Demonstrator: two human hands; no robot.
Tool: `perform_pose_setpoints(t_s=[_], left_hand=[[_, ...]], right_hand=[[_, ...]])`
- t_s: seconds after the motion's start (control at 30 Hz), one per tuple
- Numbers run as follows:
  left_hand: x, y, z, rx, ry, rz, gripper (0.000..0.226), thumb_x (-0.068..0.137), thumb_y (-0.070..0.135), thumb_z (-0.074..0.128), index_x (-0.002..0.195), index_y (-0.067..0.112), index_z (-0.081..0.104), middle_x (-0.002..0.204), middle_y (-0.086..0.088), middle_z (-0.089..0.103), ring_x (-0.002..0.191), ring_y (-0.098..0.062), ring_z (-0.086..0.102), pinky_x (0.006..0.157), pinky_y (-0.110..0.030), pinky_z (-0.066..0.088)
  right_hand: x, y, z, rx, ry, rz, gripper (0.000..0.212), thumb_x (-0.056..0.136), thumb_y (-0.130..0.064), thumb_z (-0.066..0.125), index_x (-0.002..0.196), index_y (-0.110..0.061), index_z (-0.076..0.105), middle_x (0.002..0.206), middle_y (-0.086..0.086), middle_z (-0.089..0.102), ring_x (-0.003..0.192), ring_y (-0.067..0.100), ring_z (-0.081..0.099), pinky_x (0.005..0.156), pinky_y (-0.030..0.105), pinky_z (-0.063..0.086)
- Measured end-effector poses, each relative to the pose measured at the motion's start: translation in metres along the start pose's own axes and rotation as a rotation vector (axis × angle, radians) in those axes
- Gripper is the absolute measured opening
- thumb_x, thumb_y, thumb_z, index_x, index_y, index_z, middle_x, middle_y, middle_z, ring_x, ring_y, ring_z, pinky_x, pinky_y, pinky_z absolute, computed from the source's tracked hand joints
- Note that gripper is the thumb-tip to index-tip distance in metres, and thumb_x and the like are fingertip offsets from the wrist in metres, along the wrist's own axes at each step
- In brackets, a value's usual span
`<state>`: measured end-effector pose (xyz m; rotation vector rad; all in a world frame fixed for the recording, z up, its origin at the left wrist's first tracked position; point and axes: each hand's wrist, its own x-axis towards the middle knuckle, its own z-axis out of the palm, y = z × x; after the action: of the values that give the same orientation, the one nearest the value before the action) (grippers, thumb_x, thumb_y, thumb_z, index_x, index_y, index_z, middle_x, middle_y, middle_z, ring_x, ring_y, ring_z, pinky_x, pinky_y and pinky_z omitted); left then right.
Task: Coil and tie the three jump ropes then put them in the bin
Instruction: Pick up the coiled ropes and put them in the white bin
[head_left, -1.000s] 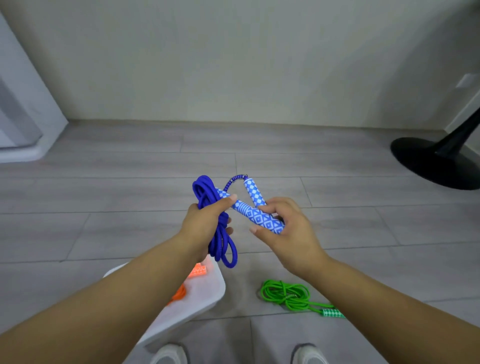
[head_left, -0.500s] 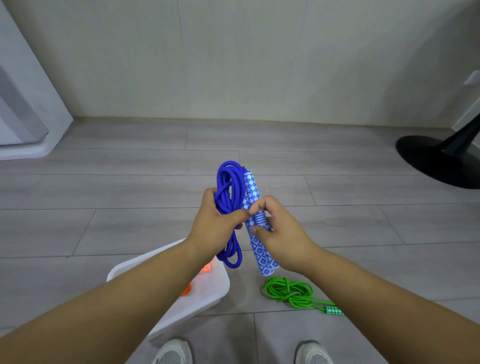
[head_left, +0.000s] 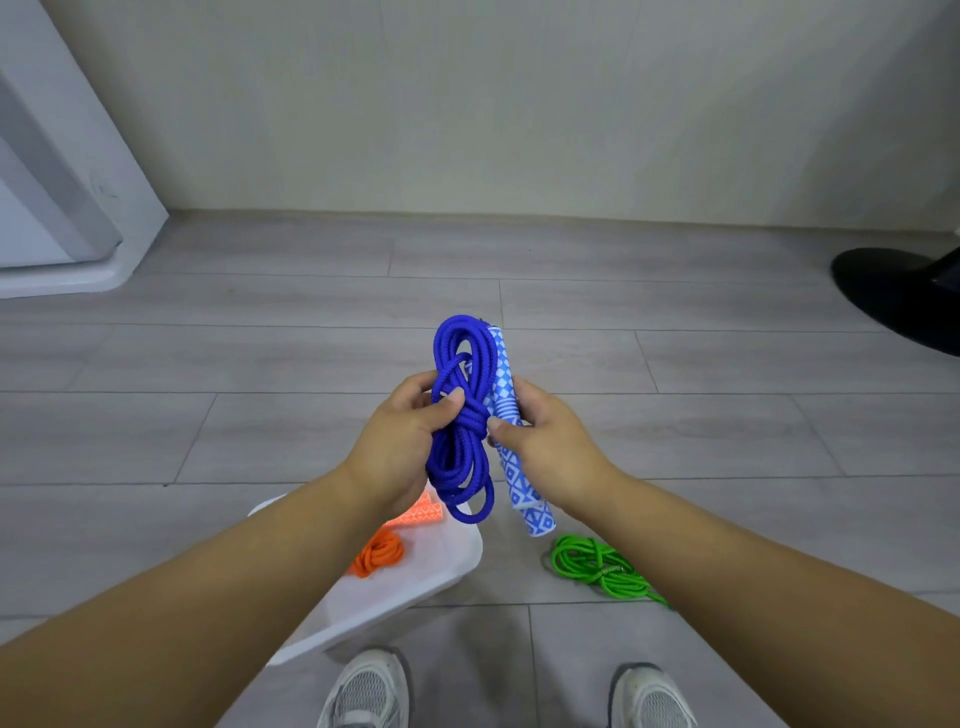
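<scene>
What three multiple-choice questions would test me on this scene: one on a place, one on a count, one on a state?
1. Where is the orange rope?
A. in the bin
B. on a chair
C. on a shelf

2. How many ropes lie on the floor outside the bin?
A. none
B. one
C. two

3. What state is the blue rope in?
A. stretched out straight
B. coiled and held up
C. cut in two

Answers:
1. A: the orange coil lies inside the white bin.
2. B: only the green rope lies on the floor, to the right of the bin.
3. B: its loops are bunched together, and the left hand and the right hand both grip it above the bin.
</scene>
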<state>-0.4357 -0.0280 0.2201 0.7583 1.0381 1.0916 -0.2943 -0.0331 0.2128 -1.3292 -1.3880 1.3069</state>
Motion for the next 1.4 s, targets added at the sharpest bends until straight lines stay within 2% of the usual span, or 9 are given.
perform_pose_setpoints(t_s=[0.17, 0.37, 0.7, 0.83, 0.97, 1.1, 1.23, 1.33, 1.4], left_hand=[[-0.004, 0.000, -0.027, 0.193, 0.040, -0.128, 0.028, 0.084, 0.005, 0.065, 0.111, 0.005, 0.061, 0.093, -0.009, 0.070, 0.073, -0.019, 0.069, 0.060, -0.029, 0.058], [-0.008, 0.000, -0.060, 0.162, 0.123, -0.227, 0.023, 0.080, 0.001, 0.068, 0.096, 0.004, 0.053, 0.086, -0.016, 0.067, 0.063, -0.026, 0.069, 0.058, -0.031, 0.059], [-0.006, -0.033, -0.148, 0.395, 0.107, -0.345, 0.030, 0.077, 0.013, 0.072, 0.106, 0.011, 0.063, 0.099, -0.013, 0.072, 0.081, -0.021, 0.070, 0.065, -0.026, 0.055], [-0.003, -0.065, -0.195, 1.003, 0.235, -0.211, 0.017, 0.080, 0.016, 0.071, 0.096, 0.018, 0.066, 0.090, 0.002, 0.069, 0.078, -0.009, 0.060, 0.071, -0.017, 0.042], [-0.001, -0.101, -0.244, 1.485, 0.330, -0.129, 0.038, 0.082, 0.020, 0.069, 0.119, 0.014, 0.062, 0.124, -0.009, 0.056, 0.115, -0.031, 0.047, 0.098, -0.029, 0.028], [0.007, -0.127, -0.263, 1.684, 0.220, -0.141, 0.047, 0.083, 0.014, 0.066, 0.129, 0.011, 0.054, 0.133, -0.010, 0.049, 0.123, -0.038, 0.034, 0.103, -0.041, 0.032], [0.021, -0.142, -0.280, 1.768, 0.165, -0.034, 0.051, 0.059, -0.006, 0.078, 0.107, 0.003, 0.066, 0.109, -0.019, 0.062, 0.104, -0.052, 0.048, 0.085, -0.056, 0.048], [0.026, -0.142, -0.280, 1.804, 0.167, -0.022, 0.053, 0.055, -0.011, 0.075, 0.105, 0.002, 0.065, 0.106, -0.019, 0.062, 0.102, -0.053, 0.049, 0.081, -0.057, 0.049], [0.028, -0.140, -0.277, 1.801, 0.189, -0.030, 0.049, 0.068, -0.008, 0.068, 0.115, 0.004, 0.061, 0.117, -0.018, 0.057, 0.113, -0.050, 0.041, 0.092, -0.052, 0.043]], right_hand=[[0.008, 0.009, 0.012, -0.090, -0.161, 0.091, 0.054, 0.071, -0.004, 0.053, 0.123, -0.019, 0.049, 0.109, 0.006, 0.064, 0.098, 0.023, 0.062, 0.090, 0.040, 0.051], [0.019, 0.023, 0.038, -0.358, -0.257, -0.029, 0.070, 0.066, -0.026, 0.080, 0.123, -0.021, 0.040, 0.110, 0.000, 0.060, 0.096, 0.015, 0.061, 0.083, 0.036, 0.053], [0.052, 0.067, 0.083, -0.701, -0.377, -0.070, 0.069, 0.066, -0.030, 0.078, 0.123, -0.027, 0.040, 0.107, -0.002, 0.061, 0.093, 0.022, 0.058, 0.078, 0.038, 0.050], [0.060, 0.096, 0.106, -0.947, -0.505, -0.216, 0.067, 0.073, -0.027, 0.071, 0.130, -0.021, 0.036, 0.113, 0.000, 0.058, 0.098, 0.027, 0.056, 0.075, 0.032, 0.045], [0.072, 0.138, 0.130, -1.266, -0.751, -0.440, 0.074, 0.082, -0.026, 0.060, 0.144, -0.011, 0.023, 0.131, 0.008, 0.050, 0.114, 0.033, 0.050, 0.090, 0.039, 0.040], [0.078, 0.172, 0.150, -1.312, -0.959, -0.453, 0.069, 0.082, -0.023, 0.061, 0.142, -0.013, 0.028, 0.133, 0.009, 0.049, 0.119, 0.032, 0.047, 0.095, 0.041, 0.038], [0.082, 0.203, 0.168, -1.324, -1.117, -0.440, 0.067, 0.075, -0.015, 0.064, 0.137, -0.013, 0.037, 0.123, 0.012, 0.055, 0.114, 0.033, 0.051, 0.094, 0.040, 0.040], [0.083, 0.215, 0.182, -1.365, -1.158, -0.430, 0.070, 0.077, -0.015, 0.064, 0.140, -0.013, 0.033, 0.127, 0.012, 0.053, 0.113, 0.034, 0.050, 0.095, 0.042, 0.041], [0.080, 0.224, 0.189, -1.397, -1.143, -0.519, 0.069, 0.068, -0.021, 0.073, 0.131, -0.012, 0.048, 0.115, 0.009, 0.060, 0.099, 0.030, 0.057, 0.083, 0.037, 0.047]])
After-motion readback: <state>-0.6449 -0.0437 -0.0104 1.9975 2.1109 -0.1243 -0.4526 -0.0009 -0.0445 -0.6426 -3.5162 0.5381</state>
